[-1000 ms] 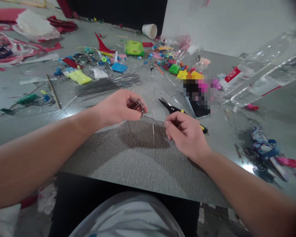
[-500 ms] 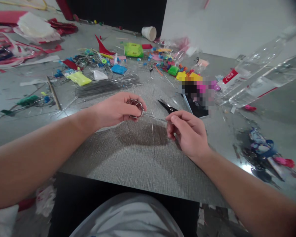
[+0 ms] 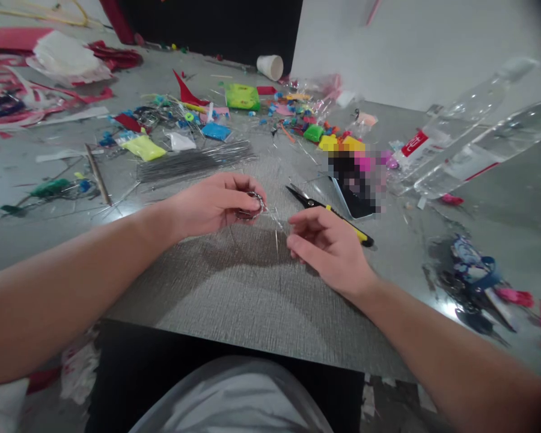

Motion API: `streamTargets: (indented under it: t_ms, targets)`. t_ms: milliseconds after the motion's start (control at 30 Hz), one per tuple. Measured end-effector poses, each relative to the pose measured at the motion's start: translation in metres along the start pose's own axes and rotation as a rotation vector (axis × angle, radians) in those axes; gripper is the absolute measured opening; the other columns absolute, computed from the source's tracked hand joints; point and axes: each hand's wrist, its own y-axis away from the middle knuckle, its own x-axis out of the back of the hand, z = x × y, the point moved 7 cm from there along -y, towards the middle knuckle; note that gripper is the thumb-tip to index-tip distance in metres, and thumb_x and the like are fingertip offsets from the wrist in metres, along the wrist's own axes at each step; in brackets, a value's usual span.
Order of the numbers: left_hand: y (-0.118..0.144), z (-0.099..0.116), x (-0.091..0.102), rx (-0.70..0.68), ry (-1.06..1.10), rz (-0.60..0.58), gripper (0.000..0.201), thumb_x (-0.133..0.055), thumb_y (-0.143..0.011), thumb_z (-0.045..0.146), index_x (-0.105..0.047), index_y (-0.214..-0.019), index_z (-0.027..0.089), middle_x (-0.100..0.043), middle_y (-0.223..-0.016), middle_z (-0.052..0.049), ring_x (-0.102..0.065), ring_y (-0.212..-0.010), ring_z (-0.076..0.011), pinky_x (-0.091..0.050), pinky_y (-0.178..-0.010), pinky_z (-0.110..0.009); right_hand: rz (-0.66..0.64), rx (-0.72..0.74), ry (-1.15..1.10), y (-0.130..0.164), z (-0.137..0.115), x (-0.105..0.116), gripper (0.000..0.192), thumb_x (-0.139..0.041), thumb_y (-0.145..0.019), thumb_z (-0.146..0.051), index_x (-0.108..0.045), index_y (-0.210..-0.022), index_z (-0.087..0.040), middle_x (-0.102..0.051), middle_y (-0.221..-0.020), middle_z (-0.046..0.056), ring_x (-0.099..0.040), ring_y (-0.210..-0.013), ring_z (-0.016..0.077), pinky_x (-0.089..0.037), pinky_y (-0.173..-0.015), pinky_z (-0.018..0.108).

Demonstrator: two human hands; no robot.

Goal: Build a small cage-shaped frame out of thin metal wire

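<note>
My left hand [image 3: 228, 201] is closed around a small round frame of bent metal wire [image 3: 255, 204], gripped between thumb and fingers. Thin loose wire ends [image 3: 277, 224] stick out from the frame to the right and downward. My right hand [image 3: 327, 243] is held close by, its index finger and thumb apart, with a wire tip reaching near the thumb. Behind the right hand lie black-and-yellow scissors [image 3: 313, 203], partly covered by it. A bundle of straight thin wires [image 3: 193, 161] lies beyond my left hand.
A phone [image 3: 360, 201], partly blurred out, lies right of the scissors. Two clear plastic bottles [image 3: 451, 114] stand at the right. Coloured clay packets, such as a yellow one [image 3: 144, 146], are scattered behind. A thin stick [image 3: 98, 174] is at left, a white cup [image 3: 270, 67] at the back.
My right hand has moved left and slightly down, closer to the wire frame. Its thumb and index finger have parted from the wire, and more of the scissors shows.
</note>
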Motion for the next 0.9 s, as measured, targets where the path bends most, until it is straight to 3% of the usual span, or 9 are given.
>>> streamTargets:
  t_ms: [200,433,600,900]
  targets:
    - [0.001,0.002,0.002,-0.038,0.03,-0.033,0.021,-0.078,-0.078,0.012,-0.073,-0.097,0.019,-0.073,-0.087,-0.003,-0.067,-0.07,-0.0104,-0.055,-0.065,-0.022,0.046,-0.005,-0.029,-0.002,0.002,0.005,0.007,-0.07,-0.092,-0.02,-0.068,-0.098,-0.02,-0.063,-0.07,-0.004,-0.057,-0.055,0.0078,-0.046,-0.049,0.021]
    - [0.0,0.002,0.0,-0.035,0.07,-0.061,0.017,-0.082,-0.075,0.013,-0.075,-0.09,0.017,-0.074,-0.083,-0.003,-0.067,-0.067,-0.0095,-0.053,-0.058,-0.018,0.125,0.017,-0.14,-0.005,0.003,0.011,0.003,-0.07,-0.093,-0.018,-0.07,-0.094,-0.021,-0.061,-0.064,-0.005,-0.056,-0.054,0.0083,-0.046,-0.05,0.022]
    - [-0.001,0.001,0.0,-0.047,0.073,-0.066,0.024,-0.087,-0.068,0.01,-0.075,-0.087,0.018,-0.073,-0.078,-0.001,-0.066,-0.062,-0.0087,-0.053,-0.056,-0.018,0.055,0.032,-0.267,-0.003,0.001,0.006,0.005,-0.07,-0.094,-0.019,-0.072,-0.098,-0.023,-0.068,-0.072,-0.002,-0.065,-0.063,0.0113,-0.053,-0.056,0.024]
    - [0.0,0.004,0.002,-0.093,0.087,-0.14,0.021,-0.092,-0.065,0.018,-0.079,-0.082,0.019,-0.075,-0.075,-0.002,-0.069,-0.064,-0.0109,-0.057,-0.061,-0.02,-0.051,-0.082,-0.564,-0.004,-0.002,0.002,0.014,-0.063,-0.096,-0.021,-0.076,-0.094,-0.022,-0.078,-0.086,0.003,-0.075,-0.077,0.0156,-0.058,-0.063,0.026]
